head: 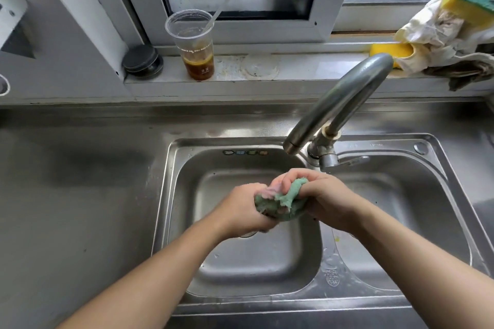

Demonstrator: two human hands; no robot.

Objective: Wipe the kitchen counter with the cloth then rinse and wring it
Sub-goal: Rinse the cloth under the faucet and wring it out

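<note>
A small green cloth (288,199) with a pinkish patch is bunched up between both my hands, over the left basin of the steel double sink (171,181). My left hand (242,209) grips its left end, fingers curled tight. My right hand (323,195) clamps the right end from above. The cloth is squeezed into a twisted wad, mostly hidden by my fingers. The faucet spout (334,104) arches over the basin, its mouth just above and behind my hands. I cannot tell whether water is running.
The steel counter (80,181) stretches to the left of the sink. On the window sill stand a plastic cup with brown liquid and a straw (193,45), a dark round lid (143,61), yellow-green sponges (465,0) and crumpled rags (433,37).
</note>
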